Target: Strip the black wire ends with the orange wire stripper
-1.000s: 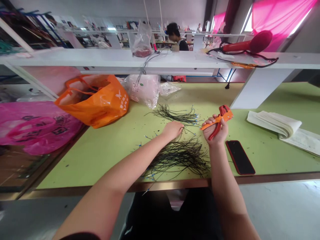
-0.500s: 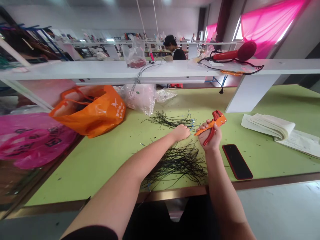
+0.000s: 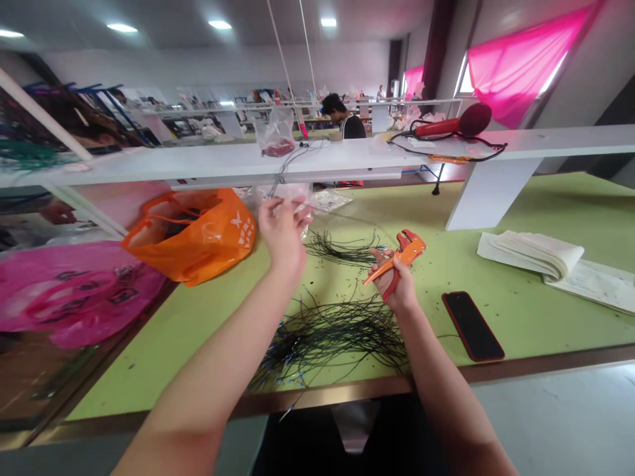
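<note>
My left hand [image 3: 285, 235] is raised in front of the shelf edge, its fingers curled and partly apart. A thin blurred dark line, apparently a wire [image 3: 342, 217], runs right from its fingers. My right hand [image 3: 399, 284] is wrapped around an orange and red wire stripper [image 3: 407, 253], its jaws pointing up and away. Behind that tool a smaller bunch of black wires [image 3: 337, 248] lies on the table. A larger loose pile of black wires [image 3: 342, 330], several with blue ends, spreads along the front edge below both hands.
A phone [image 3: 473, 326] and folded papers [image 3: 533, 254] lie to the right. An orange bag [image 3: 198, 235] and a pink bag [image 3: 74, 291] stand at left. The white shelf [image 3: 198, 160] crosses above the table, bearing a red tool [image 3: 439, 127] with a cord; grey wires [image 3: 284, 173] hang from it.
My left hand has moved from the smaller bunch's ends up and left toward the shelf. The right hand with the wire stripper has shifted slightly left and down. The view has tilted up.
</note>
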Demonstrator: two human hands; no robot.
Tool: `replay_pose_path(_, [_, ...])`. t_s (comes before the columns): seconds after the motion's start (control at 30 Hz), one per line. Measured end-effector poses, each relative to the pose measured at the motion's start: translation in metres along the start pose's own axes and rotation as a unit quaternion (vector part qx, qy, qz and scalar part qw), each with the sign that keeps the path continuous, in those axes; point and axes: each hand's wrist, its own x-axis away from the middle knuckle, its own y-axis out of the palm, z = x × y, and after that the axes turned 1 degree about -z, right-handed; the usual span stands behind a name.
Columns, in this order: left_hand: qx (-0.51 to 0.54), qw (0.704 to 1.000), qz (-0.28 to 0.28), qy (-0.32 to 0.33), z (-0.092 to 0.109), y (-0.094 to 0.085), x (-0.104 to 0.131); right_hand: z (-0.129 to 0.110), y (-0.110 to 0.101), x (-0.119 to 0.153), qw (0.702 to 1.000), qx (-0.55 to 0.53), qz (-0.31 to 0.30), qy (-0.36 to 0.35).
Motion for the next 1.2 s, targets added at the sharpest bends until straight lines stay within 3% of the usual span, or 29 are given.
replay_pose_path(0.17, [0.001,0.996,0.047,-0.072,0.004,-0.076,0.067,0.007,0.004,0.004,0.999,0.014,-0.014,-0.025])
replay_pose_path(0.27, [0.0,0.99,0.086,-0.11,0.0,-0.12,0.094,0.011,0.002,0.002,0.999,0.036,0.006,-0.028])
replay_pose_path(0.33, [-0.001,0.986,0.105,-0.132,-0.004,-0.14,0.105,0.017,0.001,0.001,0.998,0.054,0.011,-0.022])
replay_pose_path(0.4, [-0.005,0.982,0.093,-0.164,-0.009,-0.149,0.116,0.024,0.002,0.003,0.997,0.071,0.003,-0.017])
replay_pose_path(0.53, [-0.047,0.969,-0.046,-0.238,-0.032,-0.133,0.141,0.038,0.011,0.015,0.994,0.102,-0.043,0.018])
replay_pose_path(0.63, [-0.113,0.965,-0.137,-0.193,-0.05,-0.106,0.15,0.042,0.017,0.023,0.986,0.13,-0.089,0.06])
replay_pose_path(0.77, [-0.163,0.977,-0.112,-0.077,-0.062,-0.079,0.137,0.037,0.017,0.024,0.978,0.167,-0.106,0.069])
replay_pose_path(0.93, [-0.144,0.983,-0.109,-0.027,-0.063,-0.068,0.119,0.032,0.01,0.017,0.988,0.152,-0.023,-0.004])
replay_pose_path(1.2, [-0.101,0.98,-0.157,-0.063,-0.078,-0.064,0.129,0.039,0.016,0.022,0.982,0.185,-0.043,0.015])
